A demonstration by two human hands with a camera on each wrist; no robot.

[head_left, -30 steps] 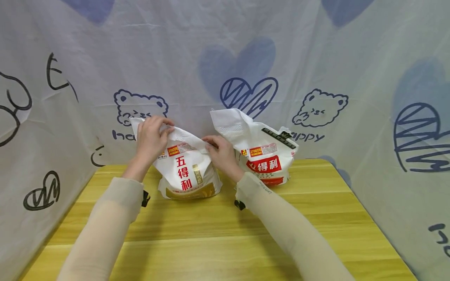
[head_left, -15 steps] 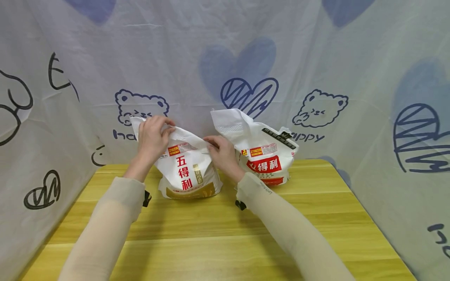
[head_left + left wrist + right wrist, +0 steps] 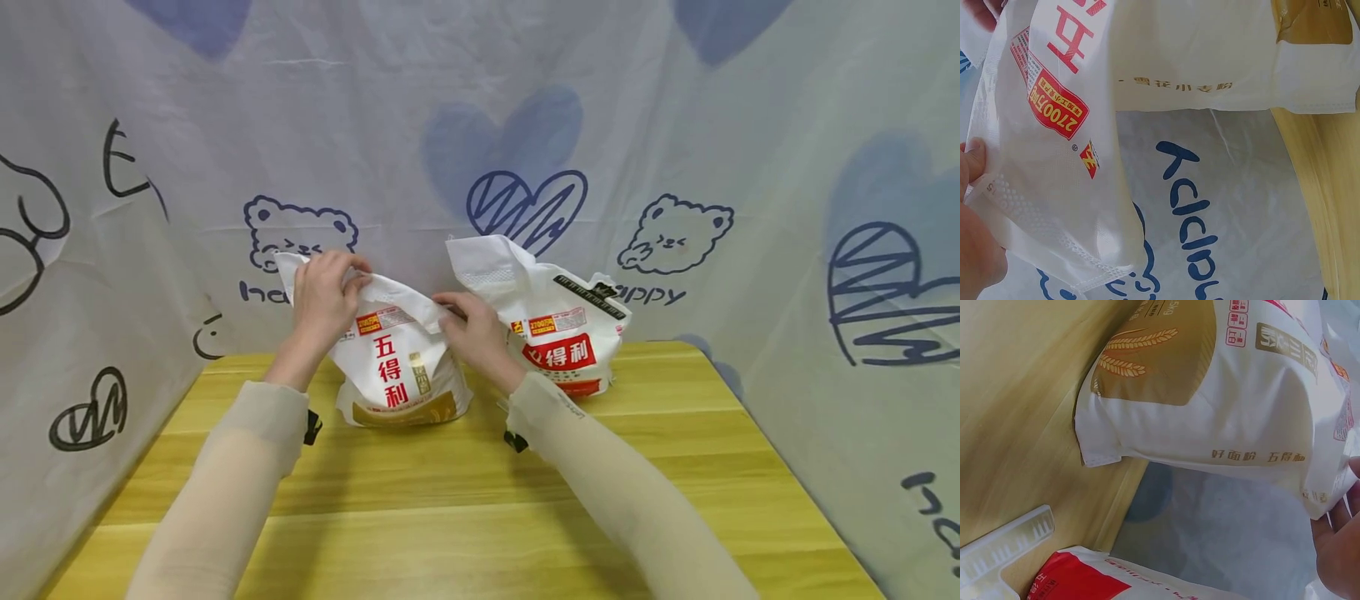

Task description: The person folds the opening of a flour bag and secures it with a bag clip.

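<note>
A white flour bag (image 3: 390, 367) with red lettering and a gold base stands on the table, its top edge folded toward the front. My left hand (image 3: 324, 296) pinches this edge near the left corner; in the left wrist view, the thumb (image 3: 975, 156) presses against the white fabric. At the right end, my right hand (image 3: 476, 333) pinches the same fold. The right wrist view has its fingers (image 3: 1338, 515) at the bag's top corner, beside the printed side.
A second white flour bag (image 3: 558, 354) with a red label stands to the right, a black strip (image 3: 588, 296) across its upper part. A pale slotted plastic piece (image 3: 1010, 550) lies on the wooden table (image 3: 420, 517). Behind hangs a patterned cloth (image 3: 405, 167).
Both hands keep their hold on the folded edge and barely move. The head view shifts slightly.
</note>
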